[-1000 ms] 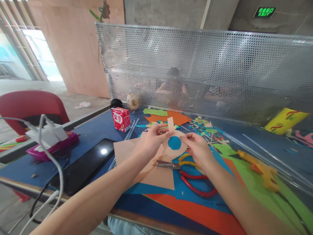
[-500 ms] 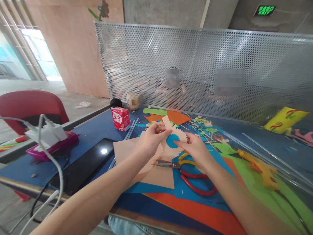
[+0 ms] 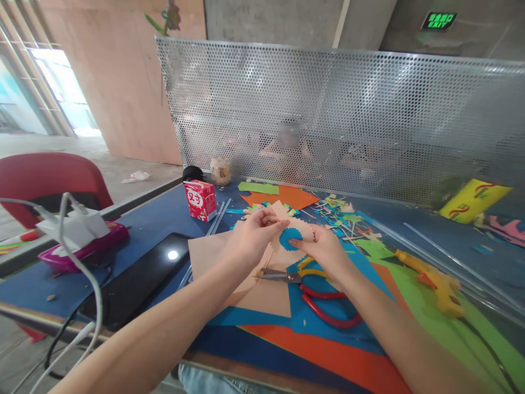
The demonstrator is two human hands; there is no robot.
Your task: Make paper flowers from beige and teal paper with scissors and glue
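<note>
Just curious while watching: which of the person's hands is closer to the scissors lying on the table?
Right. The right hand hovers just above the scissors, near their handles; the left hand is farther, up and to the left of the blades.

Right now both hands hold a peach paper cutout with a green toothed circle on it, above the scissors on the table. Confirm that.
Not quite: the toothed circle is blue, not green. The head view shows it. The rest stands: the left hand and right hand hold the peach paper cutout above the scissors on the table.
</note>
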